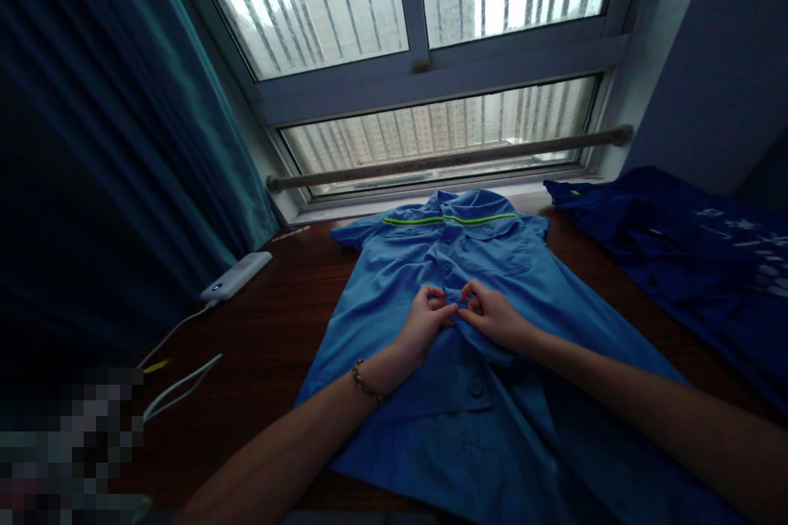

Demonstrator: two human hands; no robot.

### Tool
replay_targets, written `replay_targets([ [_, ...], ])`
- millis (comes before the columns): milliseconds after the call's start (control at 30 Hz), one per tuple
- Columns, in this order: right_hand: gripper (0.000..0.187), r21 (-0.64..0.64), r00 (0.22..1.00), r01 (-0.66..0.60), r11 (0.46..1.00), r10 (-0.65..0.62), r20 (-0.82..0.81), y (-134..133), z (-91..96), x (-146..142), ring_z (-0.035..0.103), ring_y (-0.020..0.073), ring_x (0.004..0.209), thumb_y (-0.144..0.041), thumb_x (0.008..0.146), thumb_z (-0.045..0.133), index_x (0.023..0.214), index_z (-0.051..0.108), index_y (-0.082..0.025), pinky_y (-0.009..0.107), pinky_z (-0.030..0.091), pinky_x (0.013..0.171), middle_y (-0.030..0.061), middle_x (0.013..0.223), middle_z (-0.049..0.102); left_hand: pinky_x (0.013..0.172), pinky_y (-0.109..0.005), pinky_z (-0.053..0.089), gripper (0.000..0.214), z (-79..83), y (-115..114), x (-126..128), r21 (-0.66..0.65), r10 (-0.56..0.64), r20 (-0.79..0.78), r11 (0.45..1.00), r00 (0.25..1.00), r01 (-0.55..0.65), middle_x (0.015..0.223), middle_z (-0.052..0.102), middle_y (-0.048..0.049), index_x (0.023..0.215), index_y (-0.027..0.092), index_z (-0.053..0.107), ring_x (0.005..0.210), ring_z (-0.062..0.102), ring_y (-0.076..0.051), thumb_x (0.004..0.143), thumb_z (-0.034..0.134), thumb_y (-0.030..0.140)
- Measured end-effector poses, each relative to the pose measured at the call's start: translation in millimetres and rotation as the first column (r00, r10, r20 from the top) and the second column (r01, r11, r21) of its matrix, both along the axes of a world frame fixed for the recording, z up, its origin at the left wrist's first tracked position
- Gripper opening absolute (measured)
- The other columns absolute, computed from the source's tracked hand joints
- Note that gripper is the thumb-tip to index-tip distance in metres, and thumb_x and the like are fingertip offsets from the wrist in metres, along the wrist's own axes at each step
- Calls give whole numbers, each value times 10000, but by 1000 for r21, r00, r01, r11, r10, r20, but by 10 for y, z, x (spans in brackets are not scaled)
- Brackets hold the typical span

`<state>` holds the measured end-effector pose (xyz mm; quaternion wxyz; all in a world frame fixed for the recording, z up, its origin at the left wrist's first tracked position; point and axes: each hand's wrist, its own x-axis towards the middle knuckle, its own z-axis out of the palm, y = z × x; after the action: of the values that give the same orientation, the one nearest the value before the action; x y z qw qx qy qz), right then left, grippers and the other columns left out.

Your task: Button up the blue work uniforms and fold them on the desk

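A light blue short-sleeved shirt lies front up, its collar toward the window and a yellow-green stripe across the chest. At the middle of its button front, my left hand pinches the cloth between thumb and fingers. Close beside it, my right hand pinches the same placket, the two thumbs almost meeting. Any button between the fingertips is hidden. Lower down, a button shows on the shirt front. A beaded bracelet circles my left wrist.
The shirt rests on a dark brown wooden surface. To the left are a white power bank with a cable and a blue curtain. A darker blue garment lies at right. A rail crosses the window.
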<state>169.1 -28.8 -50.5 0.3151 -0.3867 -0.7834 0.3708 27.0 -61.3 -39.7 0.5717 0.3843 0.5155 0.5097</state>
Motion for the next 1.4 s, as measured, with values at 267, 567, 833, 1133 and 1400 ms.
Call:
replay_targets([
  [267,221,-18,998,-49,999,48,-50,-91,50,-18,412,81,446,-270,704,556,858,420,-189,197,264,431,-85,501,438,434,-163,280,388,-36,38,-18,-6,-37,23,999,999,37,533,440,96,796,184,369,419,406,-36,496,557,25],
  [567,259,-409,978,-76,909,-12,-208,9,37,-67,367,73,343,-421,727,514,668,434,-182,200,248,374,-65,387,442,426,-160,275,396,-38,56,-49,56,-105,49,993,993,102,575,491,77,777,189,367,421,412,-40,458,517,7],
  [833,377,-627,958,-119,770,-77,-276,142,82,43,409,52,372,-514,710,530,650,504,-143,178,281,372,-27,467,511,462,-177,343,371,-42,118,-58,111,-28,-25,993,999,30,607,544,58,766,178,375,453,475,-63,493,600,66],
  [1133,495,53,988,10,999,-18,151,-167,326,-16,507,145,700,-545,533,683,807,521,-166,254,395,589,25,797,553,497,-176,338,286,-182,605,-135,303,235,-350,944,907,-128,573,501,56,707,163,434,522,485,-78,497,552,10],
  [1400,190,468,884,-247,849,-1,468,-34,118,92,448,172,823,-328,769,556,924,598,-226,282,345,710,35,849,552,489,-177,317,275,-207,1000,-176,328,207,-432,943,878,-61,559,474,59,708,153,457,516,451,-75,500,577,19],
])
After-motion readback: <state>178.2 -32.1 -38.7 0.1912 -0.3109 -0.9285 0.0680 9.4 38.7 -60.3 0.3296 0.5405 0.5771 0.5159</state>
